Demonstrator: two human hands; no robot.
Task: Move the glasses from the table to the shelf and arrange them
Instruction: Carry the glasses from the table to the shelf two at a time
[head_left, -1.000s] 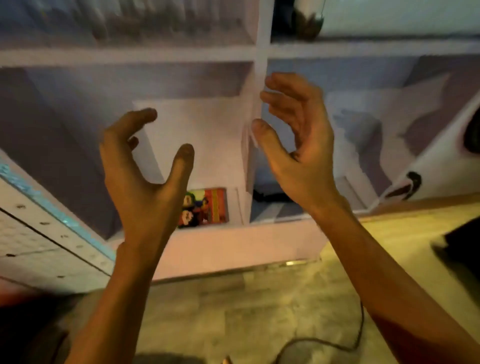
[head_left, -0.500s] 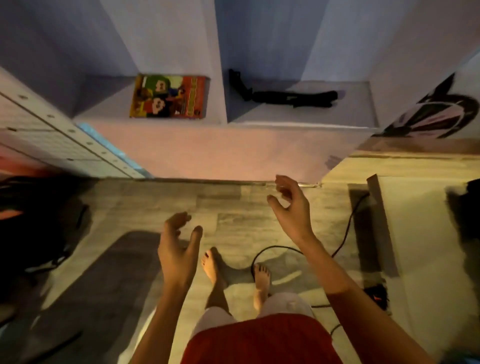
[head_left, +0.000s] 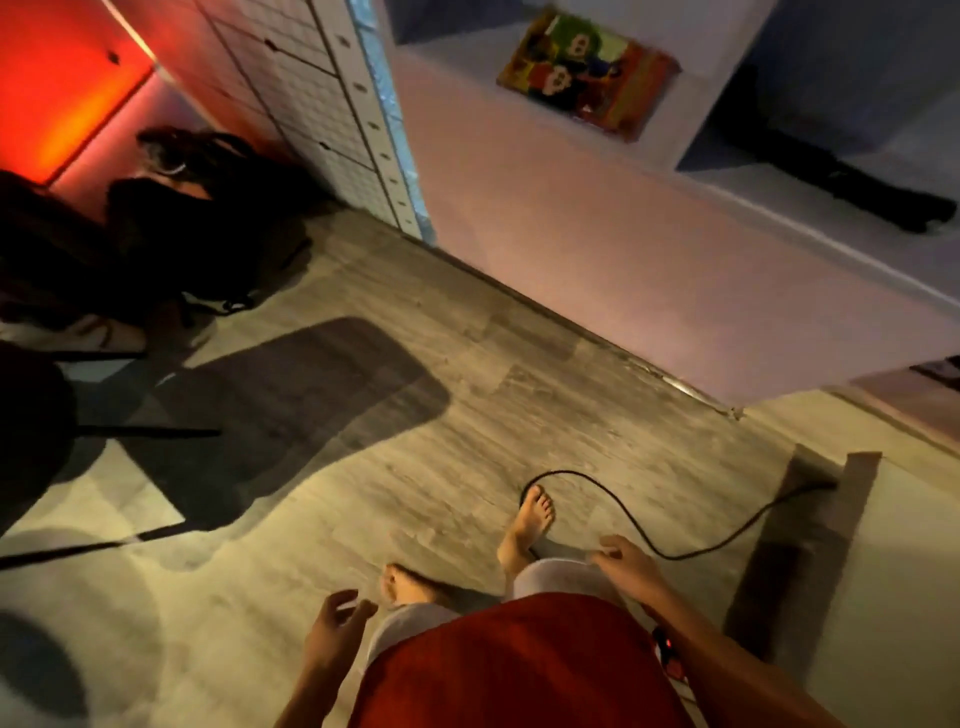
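Note:
No glasses and no table are in view. My left hand hangs low beside my hip with fingers loosely apart and nothing in it. My right hand is down by my right thigh, fingers loosely curled and apart, also holding nothing. The white shelf unit stands ahead at upper right; only its lowest compartments show. I am looking down at the floor and my bare feet.
A colourful book lies in the left bottom compartment; a black object lies in the right one. A black cable loops across the floor by my right foot. Dark bags sit at left. A low step is at right.
My view has swung down and left from the shelf to the floor. Both hands have dropped from chest height to my sides, still holding nothing.

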